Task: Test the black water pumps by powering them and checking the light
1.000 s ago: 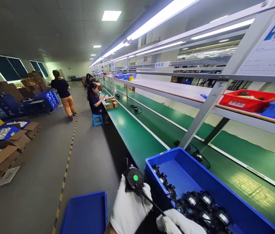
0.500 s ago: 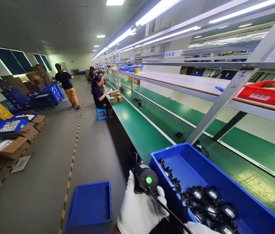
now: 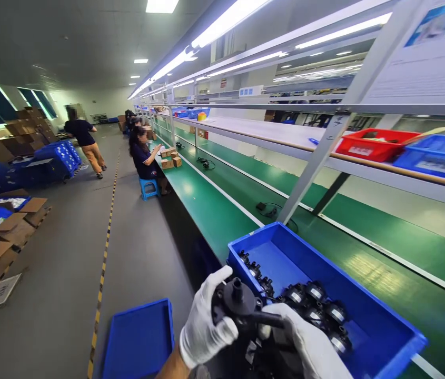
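Observation:
A black pump (image 3: 240, 300) with a round, stepped nozzle faces me at the bottom centre. Wrapped round its left side is my left hand (image 3: 204, 318), in a white glove, fingers above and thumb below. From the right, my gloved right hand (image 3: 305, 334) closes on the pump's side spout; some of its fingers are hidden behind the spout. Just beyond the hands a blue bin (image 3: 348, 284) stands on the green bench, with several similar black pumps (image 3: 315, 310) lying inside it.
A blue tray (image 3: 139, 337) lies on the floor at lower left. The green bench (image 3: 210, 221) runs away to a seated person (image 3: 145, 155) beside small cartons (image 3: 170, 158). Another person (image 3: 82, 137) stands in the aisle. A shelf holds red (image 3: 376, 145) and blue bins (image 3: 439, 158).
The pump has turned from its green-dotted end with the cable to its nozzle side. My right hand has come up from the bottom edge onto the pump. The view has swung right.

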`<state>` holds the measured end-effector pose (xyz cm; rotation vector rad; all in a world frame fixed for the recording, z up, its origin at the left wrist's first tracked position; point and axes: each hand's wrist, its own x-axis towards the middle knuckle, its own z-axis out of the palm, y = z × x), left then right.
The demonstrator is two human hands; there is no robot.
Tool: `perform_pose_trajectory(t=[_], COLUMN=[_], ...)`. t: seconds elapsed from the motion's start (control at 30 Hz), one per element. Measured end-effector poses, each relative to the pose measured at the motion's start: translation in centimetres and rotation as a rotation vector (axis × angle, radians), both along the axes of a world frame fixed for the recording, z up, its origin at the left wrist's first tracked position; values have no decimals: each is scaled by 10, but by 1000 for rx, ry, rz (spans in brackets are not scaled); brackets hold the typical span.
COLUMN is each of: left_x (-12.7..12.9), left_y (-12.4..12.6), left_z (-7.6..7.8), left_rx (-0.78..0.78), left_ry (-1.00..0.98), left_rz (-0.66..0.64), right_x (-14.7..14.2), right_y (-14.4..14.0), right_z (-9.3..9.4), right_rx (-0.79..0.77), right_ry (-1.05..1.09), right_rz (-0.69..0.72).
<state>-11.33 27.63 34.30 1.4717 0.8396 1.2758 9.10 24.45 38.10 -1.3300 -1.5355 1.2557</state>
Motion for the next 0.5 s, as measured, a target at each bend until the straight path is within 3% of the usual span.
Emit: perform_pose_trajectory(t=[0.1, 0.2, 0.33, 0.5], left_x=[3, 10, 11, 11], left_y=[-2, -1, -1, -1], left_z=[-3, -9, -11, -11], left_rx=[441, 637, 649, 493], left_ry=[357, 465, 481, 423], left_rz=[268, 379, 384, 293], right_x=[3, 2, -1, 3], right_y=[4, -2, -10, -5], right_z=[3, 12, 19, 12], right_rx=[-44, -63, -38, -90], right_ry=[73, 127, 163, 220], right_rz=[27, -26, -67, -41])
